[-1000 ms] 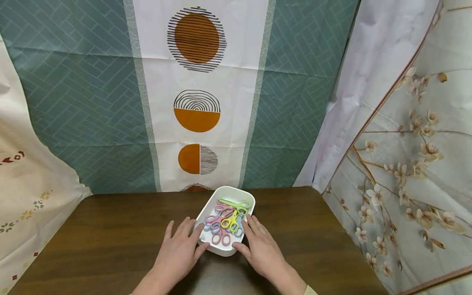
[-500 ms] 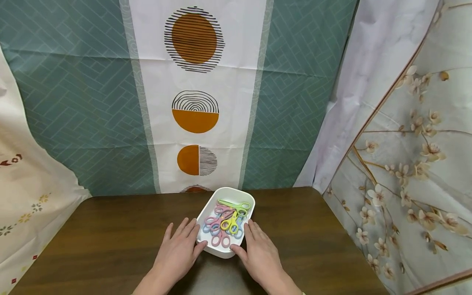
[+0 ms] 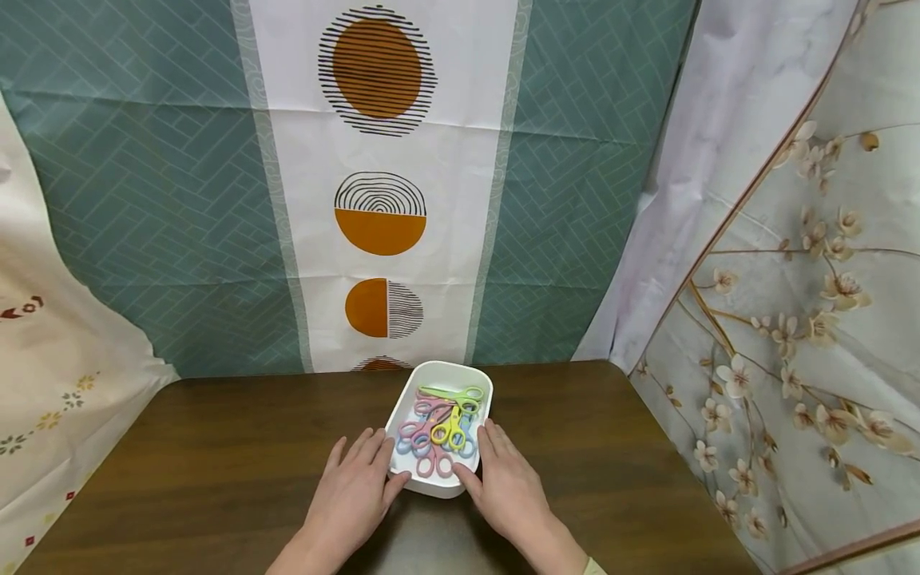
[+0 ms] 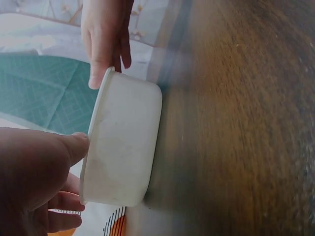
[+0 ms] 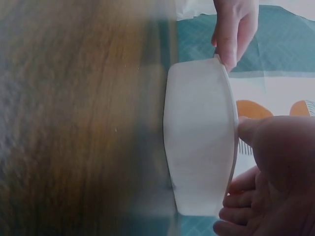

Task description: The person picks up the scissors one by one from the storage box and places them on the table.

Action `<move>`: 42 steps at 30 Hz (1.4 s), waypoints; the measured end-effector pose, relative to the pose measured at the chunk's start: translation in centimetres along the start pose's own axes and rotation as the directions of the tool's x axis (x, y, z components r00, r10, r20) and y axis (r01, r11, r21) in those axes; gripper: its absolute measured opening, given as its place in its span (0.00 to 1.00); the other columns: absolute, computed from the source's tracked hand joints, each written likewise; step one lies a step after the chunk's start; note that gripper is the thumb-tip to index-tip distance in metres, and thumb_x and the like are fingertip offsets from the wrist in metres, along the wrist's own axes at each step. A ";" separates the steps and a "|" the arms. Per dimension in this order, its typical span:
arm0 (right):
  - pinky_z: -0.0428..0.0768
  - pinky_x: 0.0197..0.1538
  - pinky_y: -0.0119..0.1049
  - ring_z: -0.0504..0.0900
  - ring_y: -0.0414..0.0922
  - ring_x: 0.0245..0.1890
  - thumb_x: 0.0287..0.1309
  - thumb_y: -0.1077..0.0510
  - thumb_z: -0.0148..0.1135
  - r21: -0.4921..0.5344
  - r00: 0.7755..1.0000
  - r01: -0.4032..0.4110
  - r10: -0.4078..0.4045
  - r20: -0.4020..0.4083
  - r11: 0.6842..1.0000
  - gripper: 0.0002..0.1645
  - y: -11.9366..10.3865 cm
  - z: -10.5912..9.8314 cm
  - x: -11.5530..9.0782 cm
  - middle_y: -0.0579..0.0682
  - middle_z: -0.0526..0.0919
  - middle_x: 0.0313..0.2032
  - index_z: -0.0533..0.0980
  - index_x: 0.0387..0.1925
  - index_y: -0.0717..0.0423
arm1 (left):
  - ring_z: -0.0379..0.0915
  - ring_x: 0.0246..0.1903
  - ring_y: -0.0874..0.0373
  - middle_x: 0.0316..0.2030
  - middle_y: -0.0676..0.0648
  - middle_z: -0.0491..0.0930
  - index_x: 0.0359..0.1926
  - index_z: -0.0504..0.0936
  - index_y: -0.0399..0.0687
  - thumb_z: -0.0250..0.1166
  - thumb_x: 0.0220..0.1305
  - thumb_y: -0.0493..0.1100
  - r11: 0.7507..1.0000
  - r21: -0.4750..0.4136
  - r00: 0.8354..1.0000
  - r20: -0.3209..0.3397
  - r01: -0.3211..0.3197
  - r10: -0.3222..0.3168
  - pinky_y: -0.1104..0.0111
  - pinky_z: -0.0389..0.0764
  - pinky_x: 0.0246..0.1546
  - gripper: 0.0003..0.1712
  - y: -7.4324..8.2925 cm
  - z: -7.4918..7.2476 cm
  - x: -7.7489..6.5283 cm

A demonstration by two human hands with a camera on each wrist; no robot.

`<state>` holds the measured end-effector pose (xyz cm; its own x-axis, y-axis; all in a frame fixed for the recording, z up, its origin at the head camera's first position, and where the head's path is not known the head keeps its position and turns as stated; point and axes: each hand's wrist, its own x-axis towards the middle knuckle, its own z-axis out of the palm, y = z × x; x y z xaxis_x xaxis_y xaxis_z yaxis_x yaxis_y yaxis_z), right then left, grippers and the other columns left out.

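Note:
A white plastic tub [image 3: 437, 489] with rounded corners stands on the brown tabletop, slightly askew. In it lies a pile of several small scissors [image 3: 456, 418] with green, yellow, pink and blue handles. My left hand [image 3: 354, 497] rests along the tub's left side, fingers extended and thumb at the near rim. On the opposite side, my right hand [image 3: 512, 489] touches the rim with thumb and fingers. The left wrist view shows the tub's plain outer wall [image 4: 120, 142] with its base on the tabletop; the scissors are hidden there and in the right wrist view.
The wood-grain tabletop [image 3: 237, 455] reaches back to a green and white patterned cloth [image 3: 388, 152]. A cream cloth [image 3: 65, 335] hangs at the left, and a floral cloth [image 3: 783, 359] closes off the right side.
The tub has turned a little, its far end shifting left and its near end right. Both hands stay at its sides and have moved slightly with it.

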<state>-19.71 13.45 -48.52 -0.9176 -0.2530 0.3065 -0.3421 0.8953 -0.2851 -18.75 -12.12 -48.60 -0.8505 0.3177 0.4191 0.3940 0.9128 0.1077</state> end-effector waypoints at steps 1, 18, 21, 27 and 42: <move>0.74 0.75 0.57 0.71 0.62 0.78 0.77 0.35 0.65 0.009 1.000 -0.001 0.001 0.013 1.000 0.48 0.1 -0.1 0.0 0.69 0.70 0.77 0.71 0.75 0.72 | 0.76 0.70 0.37 0.66 0.36 0.83 0.65 0.84 0.37 0.72 0.75 0.58 1.000 0.000 1.000 0.000 0.000 0.000 0.35 0.70 0.71 0.32 0.1 0.0 -0.1; 0.69 0.78 0.59 0.67 0.63 0.80 0.79 0.41 0.65 0.048 0.990 0.075 -0.080 0.114 0.996 0.44 2.4 -1.3 0.5 0.67 0.69 0.79 0.68 0.79 0.69 | 0.79 0.66 0.40 0.62 0.41 0.85 0.64 0.86 0.41 0.75 0.72 0.57 0.999 -0.004 0.999 -0.022 -0.034 0.034 0.38 0.74 0.68 0.30 0.8 -0.5 -0.4; 0.72 0.76 0.58 0.72 0.62 0.78 0.78 0.42 0.67 -0.001 0.993 0.089 -0.088 0.074 0.996 0.43 2.1 -1.5 0.1 0.65 0.74 0.76 0.71 0.76 0.69 | 0.76 0.70 0.39 0.67 0.40 0.82 0.66 0.85 0.41 0.73 0.74 0.58 0.999 -0.024 1.000 0.009 -0.026 0.026 0.36 0.72 0.70 0.31 0.6 -0.5 -0.4; 0.79 0.70 0.57 0.79 0.61 0.72 0.67 0.39 0.77 -0.060 0.992 0.124 -0.122 0.031 0.991 0.45 0.7 -2.3 -1.1 0.64 0.80 0.71 0.78 0.70 0.68 | 0.74 0.73 0.38 0.70 0.40 0.81 0.67 0.85 0.42 0.72 0.74 0.60 0.999 -0.035 0.998 0.053 -0.025 0.027 0.36 0.68 0.73 0.33 0.5 -0.4 -0.2; 0.87 0.58 0.54 0.86 0.56 0.64 0.53 0.41 0.87 -0.017 0.990 0.138 -0.138 -0.017 0.990 0.42 1.4 -2.8 -0.6 0.60 0.85 0.65 0.85 0.62 0.63 | 0.78 0.68 0.37 0.67 0.39 0.83 0.66 0.85 0.40 0.74 0.73 0.59 0.998 -0.050 0.998 0.038 -0.049 0.051 0.37 0.72 0.71 0.32 1.3 -0.5 -0.3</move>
<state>-19.03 15.85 -46.60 -0.8580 -0.3677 0.3587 -0.4617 0.8582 -0.2245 -17.83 -11.13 -48.11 -0.8420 0.3733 0.3896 0.4520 0.8823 0.1315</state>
